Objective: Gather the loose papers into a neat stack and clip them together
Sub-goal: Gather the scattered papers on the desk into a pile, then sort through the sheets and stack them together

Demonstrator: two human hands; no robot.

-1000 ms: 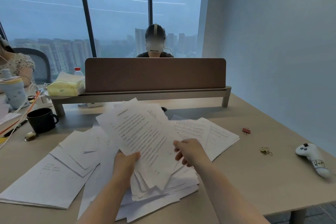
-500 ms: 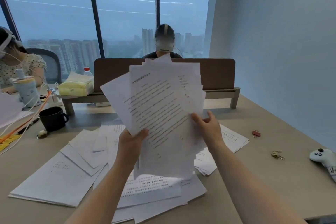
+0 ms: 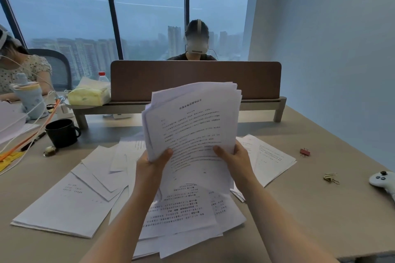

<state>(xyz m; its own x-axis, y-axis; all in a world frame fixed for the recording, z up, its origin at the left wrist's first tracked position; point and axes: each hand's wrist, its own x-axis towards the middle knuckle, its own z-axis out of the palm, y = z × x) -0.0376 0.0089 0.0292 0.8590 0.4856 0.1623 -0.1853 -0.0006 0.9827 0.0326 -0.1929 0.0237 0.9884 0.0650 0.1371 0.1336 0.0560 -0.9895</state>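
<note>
Nearest my camera, loose sheets [image 3: 181,215] lie fanned across the beige desk [image 3: 303,209], their print too small for me to read, with a thicker pile [image 3: 64,205] squared off at the near left and another spread [image 3: 269,160] at the right. Above them my left hand [image 3: 152,164] and right hand [image 3: 234,156] are each clamped on the bottom corners of a held bundle of papers [image 3: 192,126], thumbs on the front page; the bundle stands nearly upright, long axis vertical, top edges fanned and leaning slightly right. Its front sheet carries a centred heading in Chinese characters and dense lines beneath, which I cannot make out with confidence. To the right on the desk lie one red binder clip [image 3: 305,152], a small cluster of gold clips [image 3: 331,178] whose number I cannot tell, and one white controller [image 3: 383,181] at the frame's edge. At the left stands one black mug [image 3: 62,132]. Beyond, a brown divider panel [image 3: 195,79] crosses the desk, with two seated people behind and beside it.
</note>
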